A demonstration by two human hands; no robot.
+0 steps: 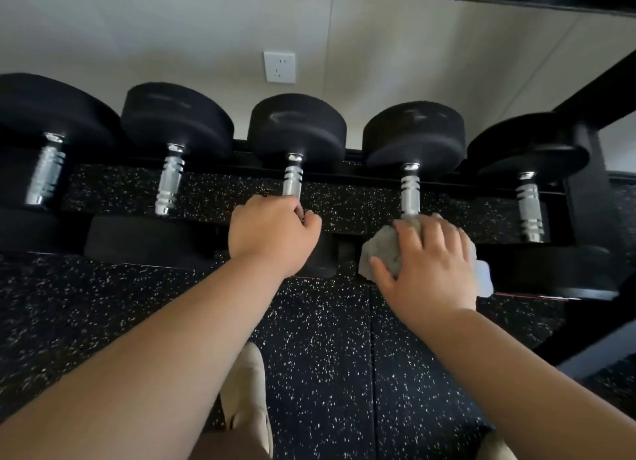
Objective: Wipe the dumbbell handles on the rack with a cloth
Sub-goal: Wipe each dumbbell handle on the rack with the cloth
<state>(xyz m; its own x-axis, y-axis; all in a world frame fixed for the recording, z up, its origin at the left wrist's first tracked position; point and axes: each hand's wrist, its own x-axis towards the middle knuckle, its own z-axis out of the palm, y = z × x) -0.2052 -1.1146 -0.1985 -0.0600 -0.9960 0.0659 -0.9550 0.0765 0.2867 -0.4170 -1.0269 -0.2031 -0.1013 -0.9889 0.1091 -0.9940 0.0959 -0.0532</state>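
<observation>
Several black dumbbells with chrome handles lie side by side on a low black rack (592,198). My left hand (272,234) is closed around the near end of the middle dumbbell's handle (292,179). My right hand (430,263) presses a crumpled grey cloth (382,251) over the near end of the adjacent handle (410,191) to the right. The near heads of both dumbbells are mostly hidden by my hands. Other handles stand bare at the left (169,184) and right (530,206).
Black speckled rubber flooring (327,356) lies under and in front of the rack. A white wall socket (279,66) sits on the beige wall behind. A black rack upright (585,156) rises at right, an upper shelf runs along the top, and my shoe (246,390) is below.
</observation>
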